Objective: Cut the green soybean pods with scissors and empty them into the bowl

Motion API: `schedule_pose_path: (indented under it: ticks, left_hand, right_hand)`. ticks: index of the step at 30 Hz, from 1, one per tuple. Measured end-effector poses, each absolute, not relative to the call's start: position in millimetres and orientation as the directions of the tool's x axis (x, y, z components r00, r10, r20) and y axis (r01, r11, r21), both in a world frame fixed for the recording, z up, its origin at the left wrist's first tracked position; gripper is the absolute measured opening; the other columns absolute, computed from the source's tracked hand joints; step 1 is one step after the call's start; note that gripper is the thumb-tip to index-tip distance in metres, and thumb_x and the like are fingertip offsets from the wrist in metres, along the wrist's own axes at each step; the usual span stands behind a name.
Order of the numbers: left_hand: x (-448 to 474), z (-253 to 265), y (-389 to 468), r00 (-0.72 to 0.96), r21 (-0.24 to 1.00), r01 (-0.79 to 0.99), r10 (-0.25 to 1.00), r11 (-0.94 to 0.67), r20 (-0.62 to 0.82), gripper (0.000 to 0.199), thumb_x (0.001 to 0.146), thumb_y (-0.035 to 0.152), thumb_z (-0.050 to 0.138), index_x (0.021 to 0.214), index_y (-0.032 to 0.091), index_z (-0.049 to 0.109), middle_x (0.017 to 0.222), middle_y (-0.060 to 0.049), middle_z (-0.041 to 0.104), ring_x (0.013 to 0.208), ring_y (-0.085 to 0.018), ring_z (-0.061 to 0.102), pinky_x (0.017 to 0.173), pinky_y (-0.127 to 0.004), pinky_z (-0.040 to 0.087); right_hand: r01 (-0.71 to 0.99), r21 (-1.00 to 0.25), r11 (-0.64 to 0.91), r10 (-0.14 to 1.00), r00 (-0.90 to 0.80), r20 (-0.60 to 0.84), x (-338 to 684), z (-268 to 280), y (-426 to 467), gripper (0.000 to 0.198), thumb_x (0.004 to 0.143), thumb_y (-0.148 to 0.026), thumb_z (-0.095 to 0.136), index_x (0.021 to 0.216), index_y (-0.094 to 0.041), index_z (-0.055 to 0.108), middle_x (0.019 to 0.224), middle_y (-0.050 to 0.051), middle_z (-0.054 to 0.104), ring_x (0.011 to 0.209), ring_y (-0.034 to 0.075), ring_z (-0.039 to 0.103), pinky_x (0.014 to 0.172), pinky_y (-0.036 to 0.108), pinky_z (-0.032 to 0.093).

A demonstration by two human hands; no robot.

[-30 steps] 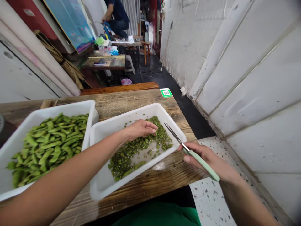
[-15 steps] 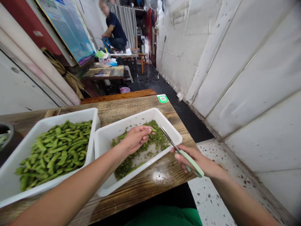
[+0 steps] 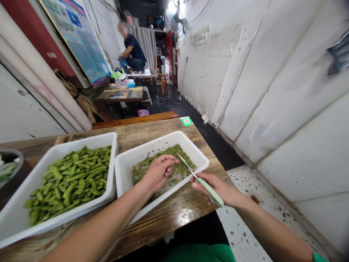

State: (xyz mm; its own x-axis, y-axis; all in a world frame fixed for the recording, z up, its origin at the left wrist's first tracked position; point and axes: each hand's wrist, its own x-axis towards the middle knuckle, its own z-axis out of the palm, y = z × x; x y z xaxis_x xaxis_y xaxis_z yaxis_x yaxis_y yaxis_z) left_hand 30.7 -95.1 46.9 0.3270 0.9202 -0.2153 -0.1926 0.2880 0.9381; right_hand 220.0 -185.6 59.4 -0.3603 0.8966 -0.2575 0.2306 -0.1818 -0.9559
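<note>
My left hand (image 3: 160,171) is closed in a pinch over the right-hand white tub (image 3: 162,142). The edamame pod seen in its fingertips a moment earlier is now mostly hidden by the fingers. My right hand (image 3: 214,186) grips scissors (image 3: 205,185) with pale green handles at the tub's near right corner. Their blades look nearly together, and the tips reach close to my left fingertips. Small green trimmings (image 3: 178,150) and bits lie across the tub floor. To the left, a second white tub (image 3: 112,160) holds a heap of whole edamame pods (image 3: 73,182).
Both tubs stand on a wooden table (image 3: 136,129) with a green QR card (image 3: 187,121) at its far corner. A dark pot (image 3: 16,171) sits at the left edge. Farther off, a person (image 3: 135,52) crouches behind a cluttered low table (image 3: 120,95). A white wall runs along the right.
The view has tilted slightly upward. The scissor tips have come nearer to my left fingertips, and the blades look closer together. The green pod no longer shows clearly beyond the fingers.
</note>
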Motion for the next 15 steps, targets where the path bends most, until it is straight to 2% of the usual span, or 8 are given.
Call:
schedule_pose_path:
  ticks: [2,3,5,7,9,12,15]
  left_hand:
    - [23,49,-91,0.241,0.993,0.066,0.964,0.102,-0.115,0.012,0.067,0.025,0.063,0.074,0.015,0.061,0.075,-0.004,0.063,0.049,-0.007,0.041,0.046,-0.019,0.028]
    - [19,51,-88,0.221,0.974,0.224,0.975,-0.016,-0.035,0.013,0.068,0.028,0.063,0.072,0.016,0.064,0.073,-0.004,0.063,0.055,-0.011,0.046,0.051,-0.021,0.033]
    - [10,54,-81,0.241,0.84,0.494,0.963,-0.226,0.117,0.014,0.069,0.031,0.062,0.071,0.018,0.069,0.074,-0.004,0.062,0.069,-0.017,0.052,0.063,-0.026,0.037]
    - [5,55,-73,0.308,0.687,0.639,0.933,-0.347,0.185,0.015,0.072,0.03,0.059,0.075,0.021,0.071,0.079,-0.004,0.062,0.075,-0.019,0.054,0.069,-0.028,0.038]
    - [6,51,-65,0.429,0.603,0.677,0.892,-0.423,0.144,0.017,0.074,0.028,0.057,0.08,0.023,0.072,0.081,-0.004,0.062,0.074,-0.018,0.054,0.07,-0.028,0.038]
    - [20,34,-54,0.653,0.571,0.62,0.758,-0.538,0.004,0.015,0.073,0.025,0.057,0.076,0.022,0.071,0.077,-0.004,0.063,0.071,-0.017,0.055,0.068,-0.027,0.038]
    - [37,12,-44,0.696,0.497,0.644,0.715,-0.582,-0.066,0.01,0.069,0.021,0.061,0.07,0.02,0.07,0.076,-0.006,0.062,0.072,-0.019,0.055,0.066,-0.028,0.037]
  right_hand:
    - [0.205,-0.96,-0.19,0.899,-0.358,-0.254,221,60,-185,0.038,0.076,-0.05,0.057,0.093,-0.017,0.049,0.055,-0.008,0.037,0.041,0.004,0.037,0.039,0.017,0.041]
    - [0.189,-0.963,-0.192,0.901,-0.354,-0.249,223,61,-185,0.037,0.077,-0.05,0.057,0.093,-0.018,0.049,0.055,-0.008,0.036,0.041,0.004,0.035,0.04,0.017,0.041]
    - [0.169,-0.967,-0.193,0.906,-0.346,-0.242,227,63,-186,0.035,0.077,-0.048,0.057,0.092,-0.018,0.049,0.056,-0.008,0.035,0.043,0.004,0.034,0.041,0.018,0.041]
    - [0.178,-0.965,-0.192,0.909,-0.339,-0.243,231,65,-186,0.034,0.077,-0.047,0.058,0.092,-0.018,0.05,0.058,-0.008,0.034,0.044,0.005,0.034,0.043,0.018,0.04]
    - [0.205,-0.961,-0.186,0.908,-0.337,-0.248,234,66,-186,0.033,0.077,-0.045,0.059,0.093,-0.018,0.051,0.059,-0.007,0.036,0.045,0.005,0.035,0.043,0.018,0.039]
    - [0.212,-0.962,-0.174,0.907,-0.347,-0.24,239,63,-182,0.034,0.077,-0.042,0.06,0.097,-0.017,0.051,0.058,-0.007,0.038,0.045,0.005,0.035,0.044,0.018,0.037]
    - [0.213,-0.959,-0.187,0.904,-0.345,-0.252,242,59,-177,0.035,0.078,-0.041,0.06,0.101,-0.016,0.051,0.061,-0.006,0.041,0.046,0.005,0.036,0.044,0.018,0.035]
